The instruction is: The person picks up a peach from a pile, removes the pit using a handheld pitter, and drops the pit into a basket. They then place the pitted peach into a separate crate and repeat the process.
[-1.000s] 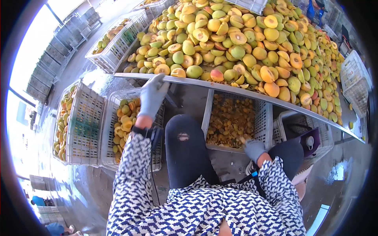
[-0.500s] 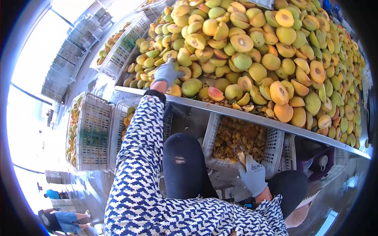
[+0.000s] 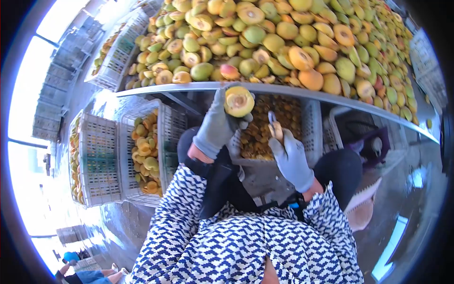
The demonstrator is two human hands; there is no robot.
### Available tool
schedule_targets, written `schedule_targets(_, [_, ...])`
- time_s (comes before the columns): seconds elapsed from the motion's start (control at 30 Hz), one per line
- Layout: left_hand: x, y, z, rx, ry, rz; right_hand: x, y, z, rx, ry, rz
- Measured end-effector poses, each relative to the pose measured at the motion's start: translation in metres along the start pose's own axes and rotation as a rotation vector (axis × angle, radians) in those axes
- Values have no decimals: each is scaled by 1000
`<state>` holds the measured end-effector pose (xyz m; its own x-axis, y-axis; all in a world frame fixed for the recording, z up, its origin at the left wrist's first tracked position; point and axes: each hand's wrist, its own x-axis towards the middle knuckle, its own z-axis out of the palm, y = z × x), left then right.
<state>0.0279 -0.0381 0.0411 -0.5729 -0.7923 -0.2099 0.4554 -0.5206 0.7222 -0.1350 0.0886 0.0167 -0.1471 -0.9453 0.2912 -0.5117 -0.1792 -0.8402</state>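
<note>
My left hand (image 3: 218, 124), in a grey glove, is closed around a halved peach (image 3: 239, 102). The cut yellow face, with its brown centre, is turned up toward me. In my gloved right hand (image 3: 292, 158) is a small pitting tool (image 3: 275, 128) with a wooden handle and a curved metal end. The tool points up and toward the peach half, apart from it. Both hands are over a crate (image 3: 311, 125) that holds many brown pits and scraps. Just beyond them is a metal-edged table (image 3: 283, 89) heaped with peach halves (image 3: 255, 34).
On the left stand plastic crates (image 3: 100, 161) of fruit, one with peach halves (image 3: 147, 156) near my knee. Another fruit-filled crate (image 3: 113, 54) is farther back. At right sits a purple container (image 3: 373, 144). A person (image 3: 92, 274) is at the lower left.
My left hand has come back from the heap and now holds a peach half above the pit crate. My right hand has risen slightly with the tool. The view has shifted.
</note>
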Motion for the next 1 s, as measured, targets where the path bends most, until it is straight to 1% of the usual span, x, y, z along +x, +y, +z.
schedule_targets(0.03, [-4, -19, 6, 5, 25, 37, -2, 1, 0, 64, 8, 38])
schedule_targets(0.1, [-7, -49, 9, 16, 61, 107, -5, 5, 2, 24, 16, 46])
schedule_targets(0.13, [-6, -59, 11, 9, 52, 93, -7, 6, 3, 4, 17, 34])
schedule_targets(0.2, [-3, -71, 15, 197, 88, 217, -11, 6, 3, -41, 2, 52])
schedule_targets(0.23, [-3, -72, 15, 263, 52, 249, -12, 7, 4, -75, 7, 60])
schedule_targets(0.27, [-4, -72, 16, 265, 50, 248, -12, 8, 6, -107, 14, 68])
schedule_targets(0.33, [-6, -68, 25, 402, 50, 335, -12, 13, 9, -126, 38, 65])
schedule_targets(0.4, [-5, -69, 23, 398, 61, 323, -12, 17, 13, -152, 61, 15])
schedule_targets(0.47, [-2, -71, 22, 388, 74, 310, -11, 18, 15, -172, 56, 39])
schedule_targets(0.5, [-2, -73, 23, 405, 114, 329, -12, 18, 17, -192, 44, 57])
schedule_targets(0.53, [-1, -74, 23, 422, 155, 349, -12, 18, 19, -191, 42, 64])
schedule_targets(0.67, [3, -79, 20, 472, 199, 384, -9, 21, 25, -112, 2, 81])
schedule_targets(0.73, [2, -76, 23, 588, 208, 408, -10, 21, 26, -72, -9, 83])
schedule_targets(0.8, [2, -77, 21, 610, 203, 423, -10, 16, 26, 151, -93, 181])
schedule_targets(0.83, [2, -76, 20, 634, 201, 443, -7, 10, 21, 152, -93, 183])
schedule_targets(0.9, [0, -73, 16, 609, 181, 414, 1, -4, 6, 629, -387, 600])
schedule_targets(0.93, [-1, -71, 16, 582, 160, 390, 3, -7, 1, 632, -387, 601])
schedule_targets(1.0, [-3, -71, 14, 596, 166, 389, 5, -10, -6, 728, -538, 701])
